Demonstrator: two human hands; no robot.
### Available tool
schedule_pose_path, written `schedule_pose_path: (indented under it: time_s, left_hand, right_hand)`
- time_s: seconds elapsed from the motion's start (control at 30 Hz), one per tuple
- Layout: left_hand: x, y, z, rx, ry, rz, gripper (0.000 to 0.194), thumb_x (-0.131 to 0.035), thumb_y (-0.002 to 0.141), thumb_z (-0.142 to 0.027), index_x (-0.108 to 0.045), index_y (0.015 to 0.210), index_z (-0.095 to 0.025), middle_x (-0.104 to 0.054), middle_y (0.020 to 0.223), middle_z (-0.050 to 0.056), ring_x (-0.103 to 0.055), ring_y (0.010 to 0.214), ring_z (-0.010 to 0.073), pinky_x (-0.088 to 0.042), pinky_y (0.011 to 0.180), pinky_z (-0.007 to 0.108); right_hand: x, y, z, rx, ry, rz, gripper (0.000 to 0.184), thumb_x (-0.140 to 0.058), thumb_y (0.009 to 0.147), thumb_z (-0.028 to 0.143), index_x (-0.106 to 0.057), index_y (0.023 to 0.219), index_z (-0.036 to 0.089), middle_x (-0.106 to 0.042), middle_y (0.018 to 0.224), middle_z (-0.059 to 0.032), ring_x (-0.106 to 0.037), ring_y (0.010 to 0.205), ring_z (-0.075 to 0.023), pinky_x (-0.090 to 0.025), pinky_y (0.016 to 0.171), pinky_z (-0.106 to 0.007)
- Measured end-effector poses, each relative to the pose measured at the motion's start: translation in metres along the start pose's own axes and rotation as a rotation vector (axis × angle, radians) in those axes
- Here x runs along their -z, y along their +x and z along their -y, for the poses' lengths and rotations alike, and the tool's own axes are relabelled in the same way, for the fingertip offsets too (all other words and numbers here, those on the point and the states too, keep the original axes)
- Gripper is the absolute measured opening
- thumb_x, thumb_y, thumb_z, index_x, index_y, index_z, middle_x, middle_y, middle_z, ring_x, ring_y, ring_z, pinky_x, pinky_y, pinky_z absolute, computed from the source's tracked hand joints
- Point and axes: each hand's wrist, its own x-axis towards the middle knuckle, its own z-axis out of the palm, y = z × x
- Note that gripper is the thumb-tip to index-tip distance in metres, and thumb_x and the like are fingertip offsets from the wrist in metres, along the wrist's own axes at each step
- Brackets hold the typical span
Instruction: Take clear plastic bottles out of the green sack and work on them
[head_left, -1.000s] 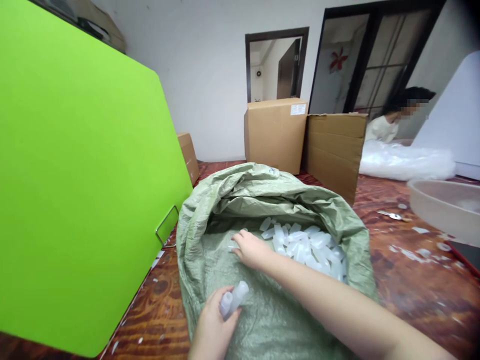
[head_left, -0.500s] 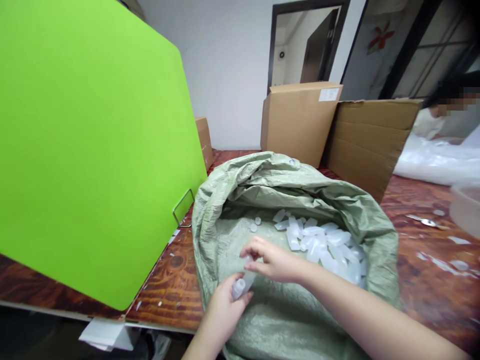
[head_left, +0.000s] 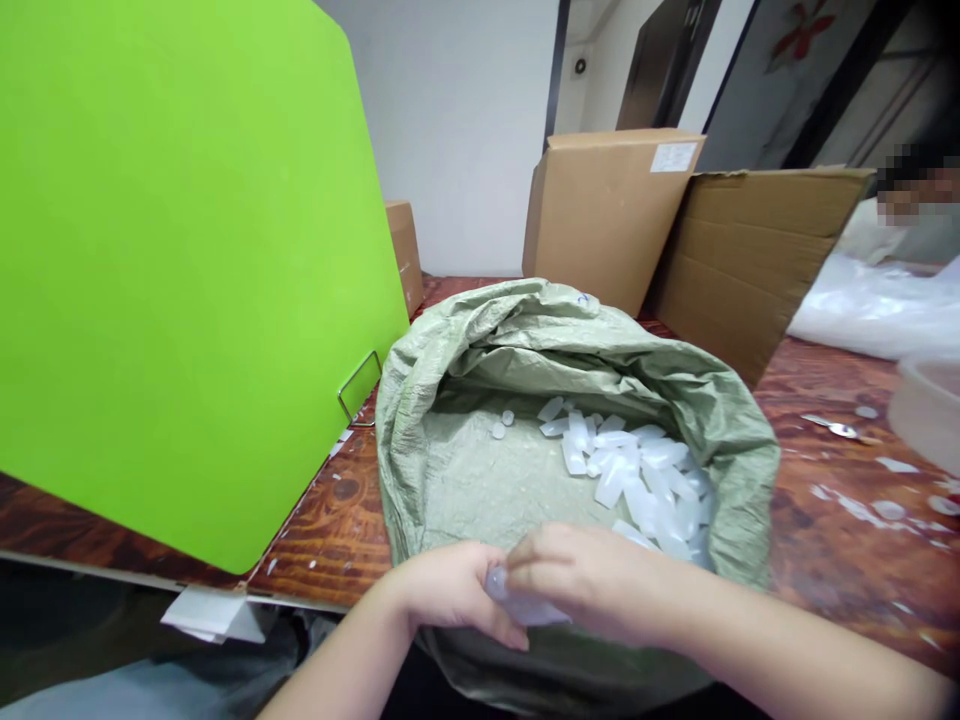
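Note:
A small translucent white plastic bottle lies tilted between my two hands, over the near part of an open green woven sack. My left hand grips one end of it, thumb along the near side. Curled over the bottle from the right, my right hand has its fingers at the end beside my left hand; its palm hides part of the bottle. Inside the sack, a heap of similar white bottles fills the right side. Two small round caps lie farther left on the sack's fabric.
A bright green panel stands at the left, with a wire bracket at its lower edge. Cardboard boxes stand behind the sack. On the wooden table at right are a spoon, a clear tub and scraps. A person is farther right.
My hands have come nearer and lower with the bottle, which has turned from upright to lying sideways. My right hand now covers more of it. The view has tilted slightly down.

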Motion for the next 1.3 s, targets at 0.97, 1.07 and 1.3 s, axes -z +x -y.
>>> schedule_pose_path:
  time_s: [0.97, 1.07, 1.3]
  left_hand:
    - [-0.008, 0.009, -0.021, 0.104, 0.342, -0.085, 0.029, -0.070, 0.055, -0.034, -0.062, 0.077, -0.017, -0.050, 0.063, -0.004, -0.043, 0.057, 0.0098, -0.033, 0.052, 0.018]
    - [-0.010, 0.007, -0.021, 0.119, 0.339, -0.085, 0.030, -0.070, 0.054, -0.034, -0.063, 0.077, -0.017, -0.053, 0.066, -0.004, -0.045, 0.060, 0.0109, -0.036, 0.056, 0.019]
    - [-0.013, 0.001, -0.009, 0.079, 0.240, -0.021, 0.035, -0.073, 0.052, -0.039, -0.064, 0.076, -0.016, -0.054, 0.066, -0.003, -0.045, 0.059, 0.0101, -0.036, 0.057, 0.020]
  right_hand:
    - [-0.013, -0.009, -0.005, -0.251, -0.127, -0.069, 0.041, -0.041, 0.084, 0.050, -0.055, 0.108, 0.019, -0.059, 0.098, -0.0069, -0.053, 0.089, -0.0193, -0.037, 0.075, -0.031]
    - [-0.015, -0.007, -0.002, -0.406, -0.144, -0.014, 0.046, -0.024, 0.091, 0.044, -0.060, 0.082, 0.017, -0.060, 0.073, -0.0050, -0.054, 0.070, -0.0169, -0.036, 0.065, -0.030]
    - [-0.026, -0.001, 0.005, -0.237, -0.187, 0.035, 0.034, -0.033, 0.088, 0.042, -0.057, 0.093, 0.018, -0.061, 0.082, -0.0049, -0.054, 0.072, -0.0166, -0.035, 0.064, -0.028]
